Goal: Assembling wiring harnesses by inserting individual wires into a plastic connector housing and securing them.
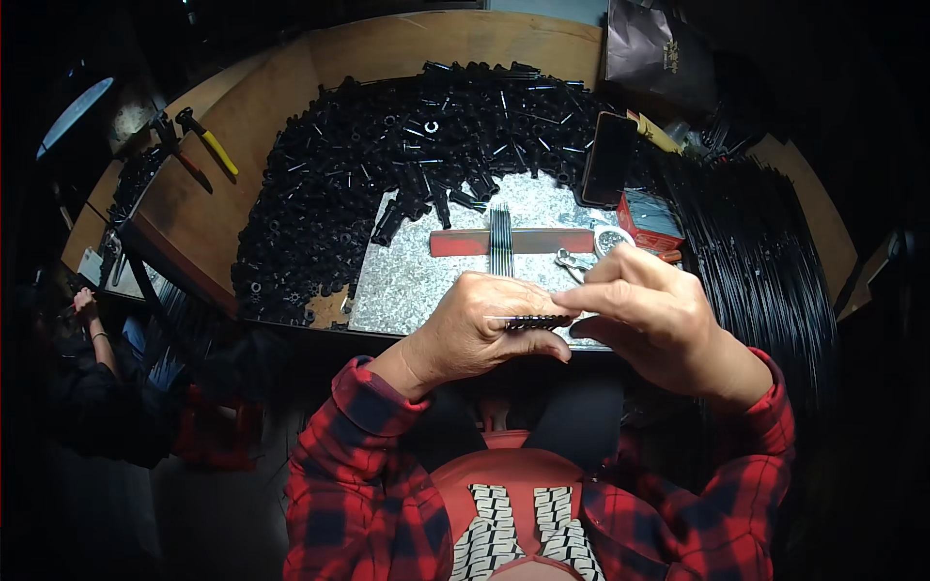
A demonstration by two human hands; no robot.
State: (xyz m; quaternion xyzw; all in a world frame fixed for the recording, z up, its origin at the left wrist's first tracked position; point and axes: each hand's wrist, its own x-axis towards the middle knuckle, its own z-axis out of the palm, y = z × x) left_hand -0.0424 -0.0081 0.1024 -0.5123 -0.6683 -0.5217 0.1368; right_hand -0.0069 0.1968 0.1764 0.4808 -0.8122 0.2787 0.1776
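Observation:
My left hand (484,315) is closed round a row of thin black rods (538,321), their dark ends lined up between its fingers and thumb. My right hand (659,305) is curled close beside it, its fingertips drawn together at the right end of the row. Whatever those fingertips pinch is too small or hidden to make out. Beyond the left hand, several slim dark rods (500,242) lie side by side across a red bar (460,242). Whether they join the held row is hidden by the hand. A small metal tool (570,259) rests just past the right hand.
A large heap of black tubular parts (329,194) surrounds the metal sheet (397,290). On the right are a phone (609,160), a white round container (610,238), a red box (651,221) and long black rods (756,252). Yellow-handled pliers (218,150) hang left; another person's hand (85,305) shows there.

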